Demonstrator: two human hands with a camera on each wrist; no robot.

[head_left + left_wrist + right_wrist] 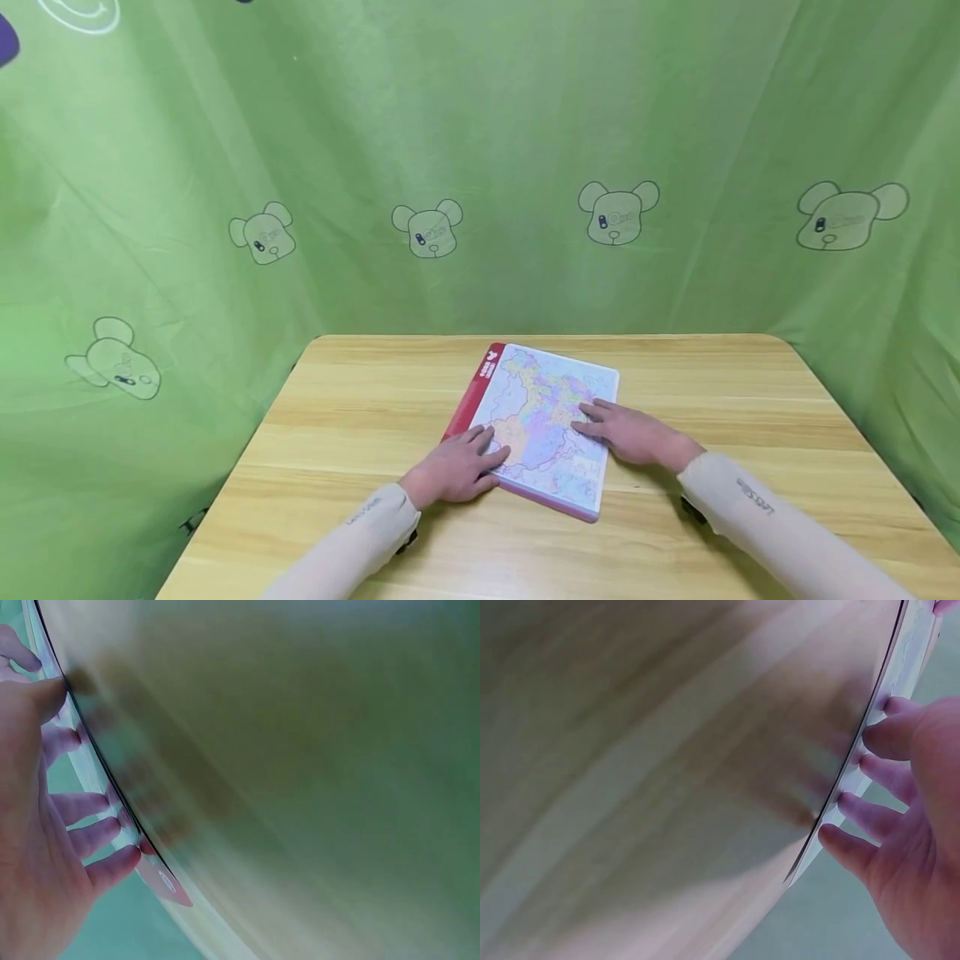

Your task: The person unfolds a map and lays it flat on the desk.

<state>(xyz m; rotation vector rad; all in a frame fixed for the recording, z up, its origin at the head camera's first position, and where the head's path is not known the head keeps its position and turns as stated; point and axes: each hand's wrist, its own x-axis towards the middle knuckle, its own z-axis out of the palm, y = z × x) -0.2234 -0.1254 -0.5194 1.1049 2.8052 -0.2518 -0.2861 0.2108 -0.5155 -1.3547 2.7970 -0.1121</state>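
Observation:
A flat rectangular map board (543, 390) lies tilted on the table, printed with a pastel-coloured map and a red band (474, 398) down its left side. Across its near left corner rests my left hand (459, 468), fingers spread on the surface. My right hand (633, 433) touches the right edge, its fingertips on the printed map. In the left wrist view, the thumb of the left hand (30, 802) is at the board's edge. The right wrist view has the right hand (922, 825) with fingers extended on the board. Neither hand curls round it.
The light wooden table (360, 400) has rounded far corners. Behind and beside it hangs a green curtain (517, 100) with printed bear heads. The board's far edge lies close to the table's back edge.

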